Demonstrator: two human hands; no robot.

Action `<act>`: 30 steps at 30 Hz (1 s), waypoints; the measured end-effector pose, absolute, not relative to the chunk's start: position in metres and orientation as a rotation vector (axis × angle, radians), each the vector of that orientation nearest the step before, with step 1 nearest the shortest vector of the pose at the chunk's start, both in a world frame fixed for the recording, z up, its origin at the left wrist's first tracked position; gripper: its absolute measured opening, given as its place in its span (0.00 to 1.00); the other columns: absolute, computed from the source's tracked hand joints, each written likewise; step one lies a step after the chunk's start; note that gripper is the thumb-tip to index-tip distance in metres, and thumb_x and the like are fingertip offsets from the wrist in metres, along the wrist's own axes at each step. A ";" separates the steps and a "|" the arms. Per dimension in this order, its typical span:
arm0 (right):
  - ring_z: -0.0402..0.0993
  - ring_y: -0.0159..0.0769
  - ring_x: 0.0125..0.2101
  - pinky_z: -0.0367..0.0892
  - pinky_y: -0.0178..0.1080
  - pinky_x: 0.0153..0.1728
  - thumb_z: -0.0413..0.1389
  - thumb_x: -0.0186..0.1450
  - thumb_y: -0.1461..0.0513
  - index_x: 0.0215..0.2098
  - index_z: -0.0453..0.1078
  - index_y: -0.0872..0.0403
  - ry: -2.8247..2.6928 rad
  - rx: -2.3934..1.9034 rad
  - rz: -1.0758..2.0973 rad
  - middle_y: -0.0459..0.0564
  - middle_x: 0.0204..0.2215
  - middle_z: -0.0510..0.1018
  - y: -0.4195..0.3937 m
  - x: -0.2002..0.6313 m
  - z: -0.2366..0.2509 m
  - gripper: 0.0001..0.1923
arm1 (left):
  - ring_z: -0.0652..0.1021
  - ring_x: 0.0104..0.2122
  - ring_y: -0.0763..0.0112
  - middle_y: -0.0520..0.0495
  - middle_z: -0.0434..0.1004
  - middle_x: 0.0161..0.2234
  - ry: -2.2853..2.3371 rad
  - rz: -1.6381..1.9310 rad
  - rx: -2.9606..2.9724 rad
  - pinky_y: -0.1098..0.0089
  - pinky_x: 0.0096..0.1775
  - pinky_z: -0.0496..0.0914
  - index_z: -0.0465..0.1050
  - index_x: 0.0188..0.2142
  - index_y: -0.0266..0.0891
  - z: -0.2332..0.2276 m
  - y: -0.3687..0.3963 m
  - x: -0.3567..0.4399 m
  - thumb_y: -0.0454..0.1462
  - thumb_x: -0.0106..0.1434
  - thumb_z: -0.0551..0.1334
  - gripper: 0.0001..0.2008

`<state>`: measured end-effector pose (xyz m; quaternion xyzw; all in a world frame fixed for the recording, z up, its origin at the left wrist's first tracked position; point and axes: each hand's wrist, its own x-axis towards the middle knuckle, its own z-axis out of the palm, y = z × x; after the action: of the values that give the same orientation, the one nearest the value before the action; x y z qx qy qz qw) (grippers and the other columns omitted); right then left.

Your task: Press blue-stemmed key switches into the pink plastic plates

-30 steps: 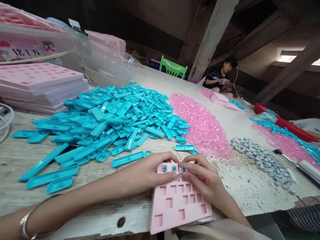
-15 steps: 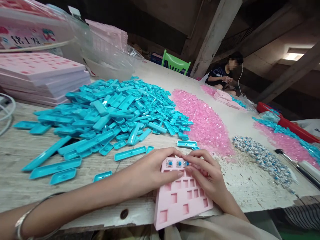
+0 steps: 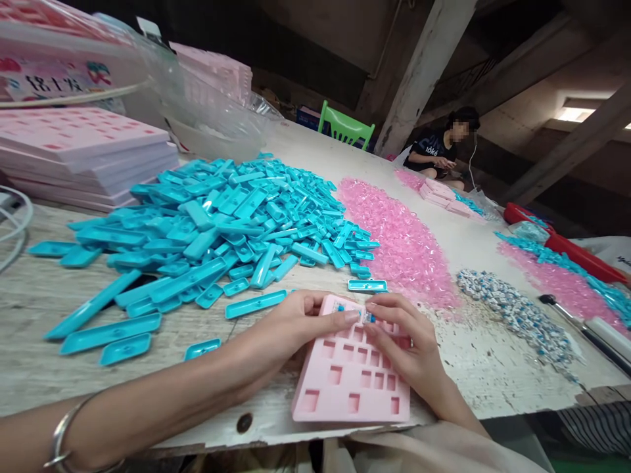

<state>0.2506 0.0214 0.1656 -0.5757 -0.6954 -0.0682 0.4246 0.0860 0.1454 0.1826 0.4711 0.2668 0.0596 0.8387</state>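
A pink foam block with square cut-outs lies tilted at the table's front edge, in front of me. My left hand grips its upper left side, the thumb pressed across the top row and the fingers behind the edge. In that row sits a keyboard switch with a blue stem. My right hand is closed at the top right of the block, thumb and fingers pinching another blue-stemmed switch at the row. Fingers partly hide this row.
Turquoise keycaps are heaped at left, pink clear pieces beyond the block, and loose switches at right. Pink foam blocks are stacked at far left. A brush lies right. Another person sits across the table.
The foam block has tipped flatter and shifted slightly left. My left thumb has moved up onto the top row, covering part of it. My right hand stays at the row.
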 end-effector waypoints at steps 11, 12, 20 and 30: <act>0.77 0.37 0.31 0.72 0.36 0.29 0.56 0.68 0.67 0.45 0.73 0.57 -2.066 -1.396 -0.817 0.58 0.35 0.79 0.031 0.246 0.192 0.08 | 0.64 0.22 0.78 0.59 0.64 0.22 0.400 0.422 1.600 0.76 0.23 0.58 0.65 0.27 0.39 0.187 0.163 0.087 0.45 0.53 0.69 0.16; 0.77 0.37 0.31 0.72 0.36 0.29 0.56 0.68 0.67 0.45 0.73 0.58 -2.092 -1.394 -0.854 0.59 0.35 0.79 0.030 0.246 0.192 0.08 | 0.64 0.22 0.78 0.59 0.63 0.22 0.411 0.427 1.586 0.76 0.23 0.58 0.64 0.26 0.40 0.186 0.163 0.088 0.45 0.53 0.69 0.16; 0.79 0.40 0.34 0.74 0.38 0.30 0.56 0.69 0.66 0.46 0.70 0.59 -2.144 -1.410 -0.846 0.60 0.36 0.81 0.024 0.242 0.194 0.08 | 0.62 0.21 0.79 0.60 0.61 0.21 0.387 0.452 1.443 0.77 0.23 0.57 0.60 0.27 0.41 0.179 0.151 0.088 0.44 0.55 0.68 0.18; 0.76 0.31 0.27 0.66 0.33 0.25 0.48 0.72 0.48 0.44 0.70 0.55 -2.124 -1.624 -0.116 0.48 0.31 0.81 0.020 0.240 0.229 0.20 | 0.69 0.25 0.76 0.57 0.68 0.26 0.276 0.452 1.502 0.76 0.27 0.63 0.67 0.31 0.40 0.179 0.143 0.080 0.41 0.58 0.69 0.12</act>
<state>0.2395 0.0197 0.2290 -0.5905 -0.7722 -0.0421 0.2307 0.0797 0.1425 0.1794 0.6743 0.1238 0.2028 0.6992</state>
